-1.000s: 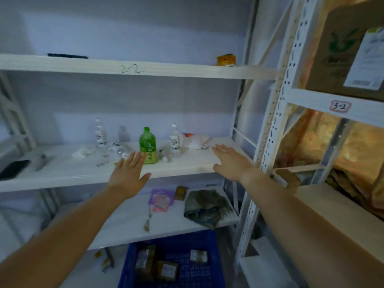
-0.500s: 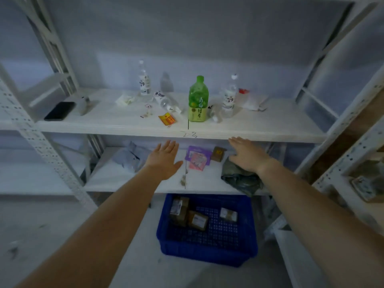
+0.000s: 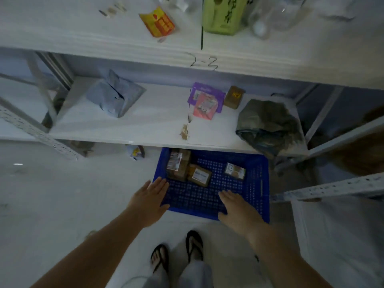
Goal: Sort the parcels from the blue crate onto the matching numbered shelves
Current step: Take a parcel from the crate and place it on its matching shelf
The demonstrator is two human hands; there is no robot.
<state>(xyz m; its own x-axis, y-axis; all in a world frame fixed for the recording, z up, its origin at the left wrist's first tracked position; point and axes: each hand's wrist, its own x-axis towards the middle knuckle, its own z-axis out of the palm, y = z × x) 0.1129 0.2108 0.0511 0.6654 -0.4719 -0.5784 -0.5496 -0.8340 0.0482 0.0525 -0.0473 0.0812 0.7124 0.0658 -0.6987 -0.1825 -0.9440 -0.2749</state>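
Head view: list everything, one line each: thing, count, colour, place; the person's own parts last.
crate: 1, blue, on the floor under the lower shelf
parcels: 3, brown with white labels, crate's far half
top shelf: 1, white, marked 2-3
lower shelf: 1, white, below it
packet: 1, yellow and red, top shelf
bottle: 1, green, top shelf
clear bottles: count unclear, top shelf right
bag: 1, grey, lower shelf left
packs: 2, pink on purple, lower shelf middle
box: 1, brown, beside the packs
bundle: 1, dark green, lower shelf right
left hand: 1, open, over crate's near left corner
right hand: 1, open, over crate's near right
feet: 2, black sandals, on the floor
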